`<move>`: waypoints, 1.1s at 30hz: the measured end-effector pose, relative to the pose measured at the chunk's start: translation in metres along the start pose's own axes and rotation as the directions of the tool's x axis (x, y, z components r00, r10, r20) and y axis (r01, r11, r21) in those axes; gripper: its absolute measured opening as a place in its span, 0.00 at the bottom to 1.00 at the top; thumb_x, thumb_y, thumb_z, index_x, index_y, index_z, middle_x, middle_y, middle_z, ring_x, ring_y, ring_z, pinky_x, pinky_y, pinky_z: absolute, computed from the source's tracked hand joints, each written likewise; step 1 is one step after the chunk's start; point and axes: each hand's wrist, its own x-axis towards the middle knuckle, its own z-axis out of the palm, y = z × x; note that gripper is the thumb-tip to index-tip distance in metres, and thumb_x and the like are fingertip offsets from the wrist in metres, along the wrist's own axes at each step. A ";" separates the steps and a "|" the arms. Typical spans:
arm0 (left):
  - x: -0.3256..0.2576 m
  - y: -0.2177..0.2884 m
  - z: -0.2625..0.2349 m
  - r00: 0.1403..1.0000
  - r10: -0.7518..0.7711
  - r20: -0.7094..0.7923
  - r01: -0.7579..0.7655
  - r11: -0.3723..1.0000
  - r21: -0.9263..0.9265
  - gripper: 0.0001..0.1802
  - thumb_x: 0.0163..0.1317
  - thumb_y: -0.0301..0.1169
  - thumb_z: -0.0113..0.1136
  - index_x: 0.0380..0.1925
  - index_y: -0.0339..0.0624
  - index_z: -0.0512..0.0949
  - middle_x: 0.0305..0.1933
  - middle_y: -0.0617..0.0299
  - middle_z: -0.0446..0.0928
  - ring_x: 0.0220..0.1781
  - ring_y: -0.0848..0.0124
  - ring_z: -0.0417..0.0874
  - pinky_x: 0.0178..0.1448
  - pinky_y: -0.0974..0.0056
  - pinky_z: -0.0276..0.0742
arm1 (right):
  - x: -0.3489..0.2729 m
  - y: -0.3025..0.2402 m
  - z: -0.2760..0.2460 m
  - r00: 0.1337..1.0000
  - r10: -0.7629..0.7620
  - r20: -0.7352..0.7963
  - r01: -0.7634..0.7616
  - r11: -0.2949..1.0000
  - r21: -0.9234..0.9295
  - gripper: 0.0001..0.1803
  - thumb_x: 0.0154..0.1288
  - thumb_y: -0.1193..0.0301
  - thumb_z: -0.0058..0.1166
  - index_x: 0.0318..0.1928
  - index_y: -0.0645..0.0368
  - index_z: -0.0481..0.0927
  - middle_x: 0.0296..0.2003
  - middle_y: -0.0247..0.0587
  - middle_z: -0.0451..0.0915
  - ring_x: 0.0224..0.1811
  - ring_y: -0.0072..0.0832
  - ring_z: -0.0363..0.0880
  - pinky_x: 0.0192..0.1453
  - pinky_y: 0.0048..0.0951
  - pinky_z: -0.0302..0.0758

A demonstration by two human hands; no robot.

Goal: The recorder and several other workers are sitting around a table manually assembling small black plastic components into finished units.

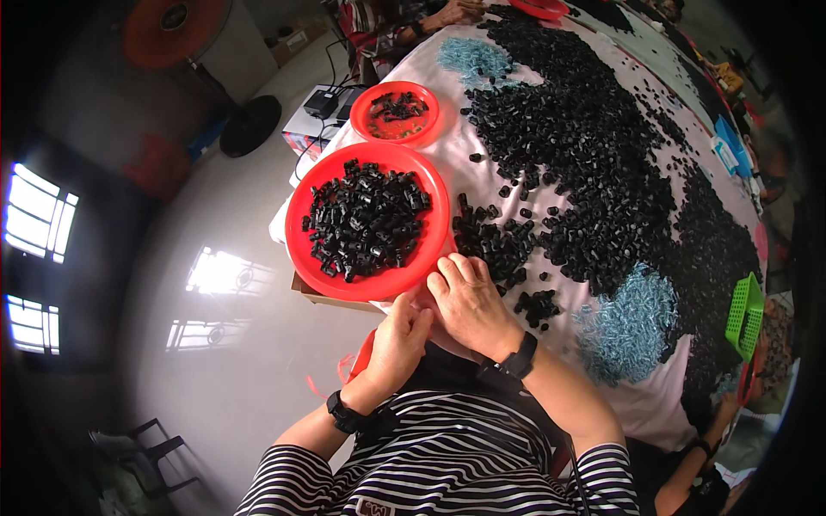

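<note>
My left hand (401, 337) is just below the near edge of a large red basin (297, 230), its fingers curled together. Close beside it, my right hand (471, 303) lies with bent fingers by the basin's lower right rim. The fingertips of both hands meet around the same spot, and whatever is between them is too small or hidden to make out. Inside the basin is a heap of small black plastic parts (366, 219). More black parts (495, 241) lie on the cloth right beside my right hand, with a small cluster (538, 307) nearer me.
A smaller red basin (357, 116) stands behind the large one. Black parts (568, 129) cover much of the pale tablecloth (452, 163). Light-blue small pieces (632, 327) form a pile at right, another (473, 60) farther back. A green basket (744, 318) and co-workers' arms (688, 482) border the table.
</note>
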 end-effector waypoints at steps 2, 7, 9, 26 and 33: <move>0.002 -0.006 0.000 0.999 0.027 -0.025 -0.024 0.990 0.138 0.18 0.74 0.33 0.58 0.57 0.35 0.70 0.28 0.54 0.80 0.23 0.61 0.83 0.27 0.59 0.77 | -0.004 -0.001 0.005 1.000 -0.009 -0.008 0.009 1.000 -0.013 0.11 0.63 0.66 0.54 0.43 0.57 0.77 0.45 0.41 0.74 0.56 0.37 0.71 0.59 0.39 0.70; -0.001 -0.007 -0.001 0.943 0.329 -0.044 -0.272 0.842 0.466 0.17 0.72 0.30 0.56 0.58 0.38 0.70 0.34 0.45 0.83 0.31 0.47 0.86 0.31 0.48 0.81 | -0.007 -0.005 0.007 0.999 -0.048 -0.021 0.047 0.996 -0.072 0.10 0.61 0.67 0.56 0.41 0.57 0.76 0.40 0.39 0.72 0.48 0.34 0.71 0.50 0.35 0.73; -0.004 -0.001 0.000 0.938 0.347 -0.026 -0.275 0.785 0.555 0.18 0.71 0.30 0.56 0.58 0.40 0.70 0.36 0.44 0.84 0.33 0.45 0.86 0.33 0.46 0.82 | -0.008 -0.001 0.009 0.999 -0.022 -0.025 0.022 1.000 -0.023 0.09 0.61 0.67 0.56 0.39 0.57 0.76 0.38 0.38 0.71 0.46 0.34 0.71 0.49 0.34 0.73; 0.004 -0.013 0.002 0.912 0.410 -0.011 -0.201 0.471 0.859 0.11 0.70 0.34 0.59 0.37 0.38 0.70 0.28 0.47 0.81 0.22 0.51 0.84 0.26 0.51 0.81 | 0.003 0.034 0.002 0.944 0.220 -0.245 -0.184 0.970 0.162 0.07 0.64 0.73 0.61 0.36 0.57 0.74 0.34 0.41 0.72 0.36 0.38 0.79 0.36 0.35 0.81; -0.001 -0.001 0.000 0.947 0.319 0.040 -0.182 0.430 0.884 0.10 0.69 0.32 0.58 0.40 0.37 0.70 0.28 0.50 0.79 0.23 0.51 0.84 0.27 0.52 0.82 | -0.029 0.056 -0.040 0.890 0.452 -0.065 -0.414 0.858 0.303 0.15 0.70 0.73 0.60 0.53 0.65 0.76 0.43 0.50 0.77 0.45 0.49 0.81 0.48 0.44 0.79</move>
